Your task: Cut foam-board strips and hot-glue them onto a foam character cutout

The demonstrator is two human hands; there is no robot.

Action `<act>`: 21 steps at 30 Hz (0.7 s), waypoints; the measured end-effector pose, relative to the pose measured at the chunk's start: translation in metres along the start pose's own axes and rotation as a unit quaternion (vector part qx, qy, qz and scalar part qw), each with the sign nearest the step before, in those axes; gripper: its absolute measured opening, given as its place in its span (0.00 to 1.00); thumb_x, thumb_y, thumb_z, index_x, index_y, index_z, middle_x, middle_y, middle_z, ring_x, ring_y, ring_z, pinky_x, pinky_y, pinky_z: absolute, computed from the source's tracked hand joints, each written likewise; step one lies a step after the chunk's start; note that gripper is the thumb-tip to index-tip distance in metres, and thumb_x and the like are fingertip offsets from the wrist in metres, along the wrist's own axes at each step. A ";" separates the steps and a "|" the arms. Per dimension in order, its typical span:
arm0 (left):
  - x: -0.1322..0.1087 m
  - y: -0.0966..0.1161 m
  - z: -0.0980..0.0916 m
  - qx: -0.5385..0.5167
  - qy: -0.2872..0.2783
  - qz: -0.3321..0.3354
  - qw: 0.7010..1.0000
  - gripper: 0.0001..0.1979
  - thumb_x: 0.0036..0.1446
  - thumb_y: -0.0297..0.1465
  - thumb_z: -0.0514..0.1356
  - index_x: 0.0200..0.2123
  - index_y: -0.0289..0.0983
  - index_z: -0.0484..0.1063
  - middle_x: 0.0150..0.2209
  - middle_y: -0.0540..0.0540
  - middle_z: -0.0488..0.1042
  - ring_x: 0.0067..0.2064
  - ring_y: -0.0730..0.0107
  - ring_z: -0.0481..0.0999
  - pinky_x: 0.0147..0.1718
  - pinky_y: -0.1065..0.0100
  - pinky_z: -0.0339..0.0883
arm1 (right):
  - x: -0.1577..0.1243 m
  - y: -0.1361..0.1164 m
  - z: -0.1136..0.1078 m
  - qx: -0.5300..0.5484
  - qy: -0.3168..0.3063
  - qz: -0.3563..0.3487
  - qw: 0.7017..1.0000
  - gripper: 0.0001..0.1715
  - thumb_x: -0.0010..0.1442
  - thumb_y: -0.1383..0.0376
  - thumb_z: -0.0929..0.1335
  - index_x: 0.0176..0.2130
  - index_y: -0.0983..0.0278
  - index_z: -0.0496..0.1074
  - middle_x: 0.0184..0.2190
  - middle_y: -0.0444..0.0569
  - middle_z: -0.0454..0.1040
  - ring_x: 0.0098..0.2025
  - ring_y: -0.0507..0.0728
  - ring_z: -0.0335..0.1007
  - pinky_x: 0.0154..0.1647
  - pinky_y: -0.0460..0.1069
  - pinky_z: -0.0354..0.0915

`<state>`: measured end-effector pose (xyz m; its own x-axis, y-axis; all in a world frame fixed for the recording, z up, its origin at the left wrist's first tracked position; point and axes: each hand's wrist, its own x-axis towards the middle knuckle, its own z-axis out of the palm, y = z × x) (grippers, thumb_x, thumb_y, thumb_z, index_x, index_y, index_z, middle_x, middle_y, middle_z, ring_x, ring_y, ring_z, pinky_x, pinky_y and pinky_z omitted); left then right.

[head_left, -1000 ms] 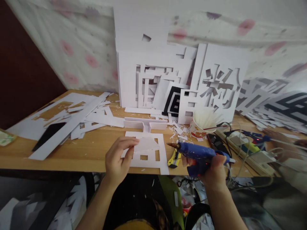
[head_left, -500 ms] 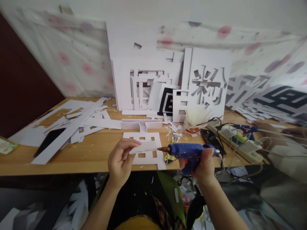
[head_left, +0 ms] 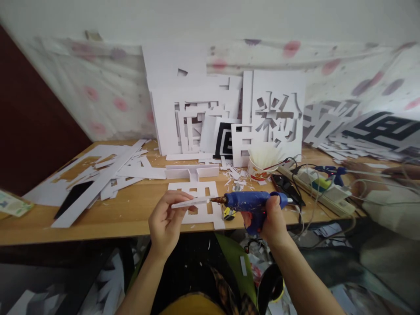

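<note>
My left hand [head_left: 165, 221] pinches a narrow white foam-board strip [head_left: 192, 201], held edge-up over the near edge of the wooden table [head_left: 131, 210]. My right hand [head_left: 269, 218] grips a blue glue gun [head_left: 252, 202]. Its brown nozzle touches the right end of the strip. Under the strip lies a white cut-out character [head_left: 197, 203] flat on the table. A yellow utility knife [head_left: 229, 214] lies just beneath the gun.
White boards with cut-out characters [head_left: 229, 113] lean against the wall. Offcut strips [head_left: 108, 170] litter the left side. A paper cup of glue sticks [head_left: 260, 164] stands right of centre, with a power strip and cables [head_left: 323, 190]. Another person's hands [head_left: 367, 168] work at far right.
The strip has been lifted off the flat cut-out and turned edge-up. The glue gun has swung left until its nozzle met the strip's end. The camera has tilted down.
</note>
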<state>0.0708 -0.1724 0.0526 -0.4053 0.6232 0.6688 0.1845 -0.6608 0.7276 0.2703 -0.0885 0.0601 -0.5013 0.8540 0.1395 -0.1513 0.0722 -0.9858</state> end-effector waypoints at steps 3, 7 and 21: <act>0.000 0.002 0.002 -0.009 0.003 -0.011 1.000 0.05 0.61 0.22 0.61 0.37 0.38 0.74 0.36 0.50 0.76 0.30 0.76 0.79 0.30 0.73 0.77 | -0.001 0.002 -0.001 0.007 0.005 -0.010 1.000 0.46 0.45 0.23 0.58 0.15 0.60 0.64 0.11 0.47 0.61 0.14 0.51 0.56 0.13 0.48 0.54; -0.002 -0.003 0.000 -0.024 0.023 -0.032 0.999 0.01 0.61 0.27 0.63 0.37 0.38 0.74 0.36 0.49 0.77 0.28 0.75 0.78 0.29 0.71 0.77 | 0.000 0.008 -0.005 0.015 0.016 0.014 1.000 0.46 0.42 0.22 0.59 0.18 0.60 0.68 0.15 0.48 0.67 0.16 0.52 0.61 0.14 0.48 0.59; 0.000 0.006 0.005 -0.107 0.092 -0.133 0.981 0.11 0.52 0.36 0.71 0.34 0.37 0.76 0.24 0.52 0.75 0.23 0.75 0.75 0.26 0.72 0.74 | 0.003 -0.004 0.002 0.016 0.031 0.021 0.999 0.44 0.42 0.25 0.64 0.19 0.62 0.70 0.13 0.46 0.65 0.14 0.50 0.59 0.13 0.47 0.58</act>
<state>0.0758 -0.1739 0.0575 -0.5725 0.7125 0.4057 -0.1349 -0.5699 0.8106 0.2673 -0.0872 0.0643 -0.4542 0.8862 0.0915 -0.1584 0.0207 -0.9872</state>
